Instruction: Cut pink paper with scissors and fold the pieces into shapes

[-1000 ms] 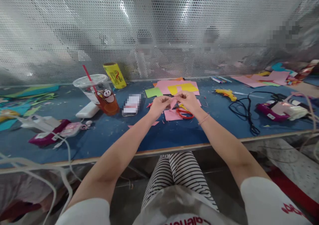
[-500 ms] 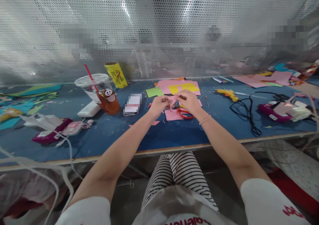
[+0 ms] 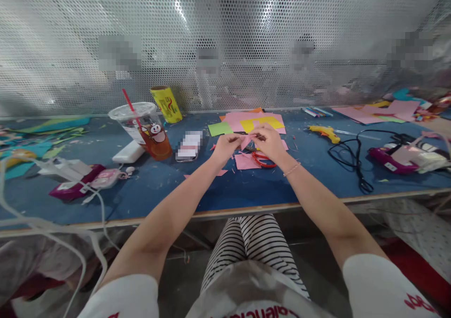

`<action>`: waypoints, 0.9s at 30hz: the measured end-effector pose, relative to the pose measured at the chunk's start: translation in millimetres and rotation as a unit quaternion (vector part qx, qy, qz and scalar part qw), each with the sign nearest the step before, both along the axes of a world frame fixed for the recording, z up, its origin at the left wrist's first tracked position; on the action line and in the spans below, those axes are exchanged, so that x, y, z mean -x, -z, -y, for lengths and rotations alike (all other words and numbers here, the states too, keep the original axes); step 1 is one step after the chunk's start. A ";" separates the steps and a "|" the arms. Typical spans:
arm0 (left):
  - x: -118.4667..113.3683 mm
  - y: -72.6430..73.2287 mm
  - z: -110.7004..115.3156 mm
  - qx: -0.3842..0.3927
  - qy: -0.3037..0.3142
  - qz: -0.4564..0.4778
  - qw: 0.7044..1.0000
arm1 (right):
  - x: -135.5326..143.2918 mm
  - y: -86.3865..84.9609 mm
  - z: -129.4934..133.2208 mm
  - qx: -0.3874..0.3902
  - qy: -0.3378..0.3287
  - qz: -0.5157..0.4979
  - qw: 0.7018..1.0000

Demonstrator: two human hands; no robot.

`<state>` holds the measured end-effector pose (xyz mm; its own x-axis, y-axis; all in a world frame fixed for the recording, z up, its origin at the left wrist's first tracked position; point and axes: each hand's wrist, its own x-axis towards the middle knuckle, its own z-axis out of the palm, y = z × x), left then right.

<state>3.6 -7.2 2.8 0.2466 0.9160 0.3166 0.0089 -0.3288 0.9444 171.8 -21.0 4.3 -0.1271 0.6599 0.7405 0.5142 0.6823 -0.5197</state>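
Between my two hands is a small piece of pink paper (image 3: 245, 142), raised a little above the blue table. My left hand (image 3: 227, 146) pinches its left side with closed fingers. On the other side, my right hand (image 3: 266, 142) grips the paper's upper right edge, fingers also closed. Red-handled scissors (image 3: 262, 159) lie just under my right hand, their blades partly hidden. A pink paper square (image 3: 246, 161) rests beside the scissors. Behind my hands are stacked sheets: a green one (image 3: 219, 129), a yellow one (image 3: 268, 123) and pink ones (image 3: 232, 118).
To the left stand a drink cup (image 3: 155, 139) with a red straw, a yellow roll (image 3: 167, 104), a phone (image 3: 189, 145) and a white box (image 3: 128, 152). A yellow glue gun (image 3: 326, 133), black cable (image 3: 357, 160) and purple power strip (image 3: 391, 160) lie right. A perforated metal screen (image 3: 243, 45) borders the back.
The view has shifted slightly, so things sit a little further right. Both hands keep hold of the pink paper, whose angle between the fingers has changed a little.
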 end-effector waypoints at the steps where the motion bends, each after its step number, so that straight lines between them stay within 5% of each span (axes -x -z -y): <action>1: -0.1 -0.2 0.6 0.000 0.001 0.000 1.000 | 0.1 0.2 -0.2 0.008 -0.001 -0.012 1.000; 6: -1.0 1.1 0.7 -0.012 0.026 0.028 0.999 | 0.8 0.7 -0.7 0.027 -0.024 -0.061 0.997; 11: 2.0 5.9 -9.6 -0.096 -0.016 0.095 0.991 | 2.4 0.9 -1.1 0.067 -0.125 -0.137 0.980; 14: 3.6 4.9 -9.5 -0.144 -0.008 0.105 0.984 | 2.7 -0.2 -0.2 0.149 -0.161 -0.193 0.956; 18: 2.4 -1.0 3.1 -0.107 0.015 0.053 0.993 | 3.2 -1.2 2.0 0.282 -0.198 -0.224 0.912; 27: -3.0 -2.1 10.2 -0.027 0.033 0.086 0.995 | 3.9 2.5 -2.5 0.192 -0.126 -0.160 0.960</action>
